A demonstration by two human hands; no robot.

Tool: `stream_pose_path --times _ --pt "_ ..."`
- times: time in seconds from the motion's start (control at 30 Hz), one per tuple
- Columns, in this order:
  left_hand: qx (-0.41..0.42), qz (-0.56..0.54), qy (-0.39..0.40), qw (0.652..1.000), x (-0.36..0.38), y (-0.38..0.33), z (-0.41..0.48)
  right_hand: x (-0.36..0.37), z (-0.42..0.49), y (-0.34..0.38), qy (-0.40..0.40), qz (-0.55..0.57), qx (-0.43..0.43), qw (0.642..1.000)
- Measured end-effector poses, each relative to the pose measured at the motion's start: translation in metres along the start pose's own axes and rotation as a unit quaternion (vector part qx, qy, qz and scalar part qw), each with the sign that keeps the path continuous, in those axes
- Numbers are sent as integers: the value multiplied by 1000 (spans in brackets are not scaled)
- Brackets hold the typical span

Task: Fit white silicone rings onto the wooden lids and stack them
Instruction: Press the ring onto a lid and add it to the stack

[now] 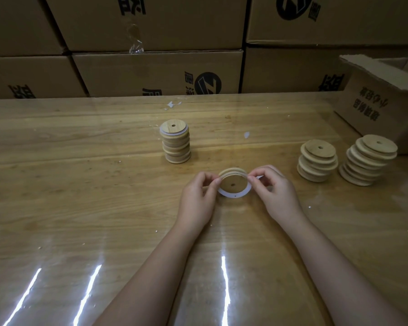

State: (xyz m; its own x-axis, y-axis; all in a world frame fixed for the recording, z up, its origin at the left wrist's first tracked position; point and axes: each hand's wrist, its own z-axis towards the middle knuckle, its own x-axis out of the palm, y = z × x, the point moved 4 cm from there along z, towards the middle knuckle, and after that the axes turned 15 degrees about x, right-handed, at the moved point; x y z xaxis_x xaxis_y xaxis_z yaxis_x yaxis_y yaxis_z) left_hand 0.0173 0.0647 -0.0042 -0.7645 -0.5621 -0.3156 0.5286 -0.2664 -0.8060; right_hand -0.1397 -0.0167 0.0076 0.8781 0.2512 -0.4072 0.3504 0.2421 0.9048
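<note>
Wooden lid (233, 183) sits at frame centre, tilted with its drilled face toward the camera, probably so the white silicone ring (233, 196) can be stretched over its rim. The left hand (198, 196) and right hand (273, 191) pinch lid and ring at opposite sides, fingers curled. A ringed stack (176, 144) stands above centre, with two bare-lid stacks (317, 161) at right beside an open carton (382, 107). A glossy clear sheet covers the wooden table (80, 184), and printed cartons (151, 74) wall the back.
</note>
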Motion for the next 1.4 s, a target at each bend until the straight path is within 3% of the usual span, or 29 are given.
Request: stream_pose_path --times 0.5,0.87,1.03,1.4 --pt "-20 -18 1 1000 -4 7 2 1 2 -2 -10 -29 12 999" --pt "-57 -56 -4 997 -4 5 1 -1 1 -2 28 32 46 998" --pt "-65 -43 -4 997 -4 7 1 -1 2 -8 31 56 90 994" --pt "-40 11 27 999 -4 14 2 1 4 -13 31 20 82 996"
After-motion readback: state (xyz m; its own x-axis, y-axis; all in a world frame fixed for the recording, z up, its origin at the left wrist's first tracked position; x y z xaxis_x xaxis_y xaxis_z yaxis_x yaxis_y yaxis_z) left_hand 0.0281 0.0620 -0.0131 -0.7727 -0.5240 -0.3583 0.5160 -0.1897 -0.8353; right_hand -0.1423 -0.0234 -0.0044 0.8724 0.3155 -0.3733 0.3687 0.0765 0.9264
